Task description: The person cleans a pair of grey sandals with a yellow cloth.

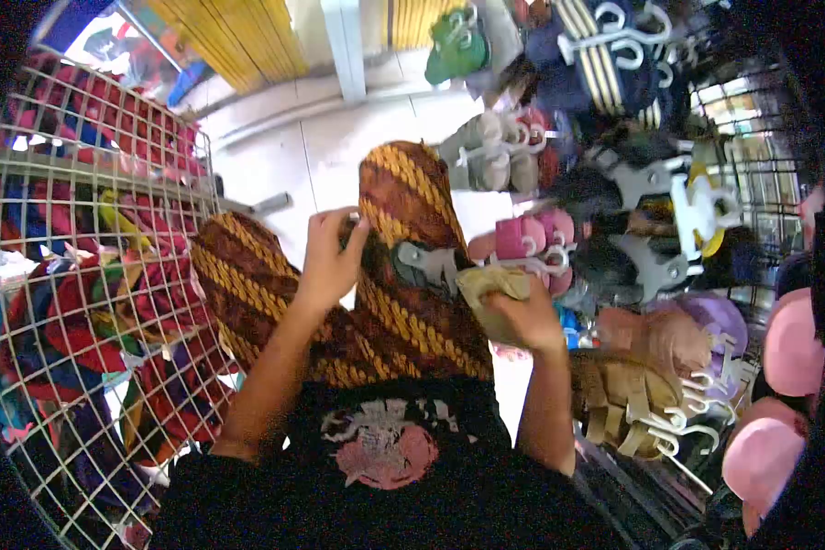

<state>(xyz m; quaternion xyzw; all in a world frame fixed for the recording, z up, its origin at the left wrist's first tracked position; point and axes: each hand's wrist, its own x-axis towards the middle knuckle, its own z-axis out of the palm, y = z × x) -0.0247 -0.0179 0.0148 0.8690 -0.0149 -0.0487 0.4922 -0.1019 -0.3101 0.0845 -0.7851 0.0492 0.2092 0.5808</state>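
Over my right thigh, my right hand [525,316] grips a beige cloth [495,298], its fingers partly hidden in the folds. A grey and black sandal [426,266] lies on the brown patterned trousers [403,316], its strap end next to the cloth. Above the gap between my knees, my left hand [335,252] is raised with fingers bent together round a small dark thing I cannot make out. It is to the left of the sandal and apart from it.
On the left stands a wire grid rack [92,174] with colourful goods behind it. Pink sandals [532,236], grey sandals [495,151] and brown sandals [623,394] with white hangers are at the right. A metal post [344,50] rises ahead from the tiled floor [280,156].
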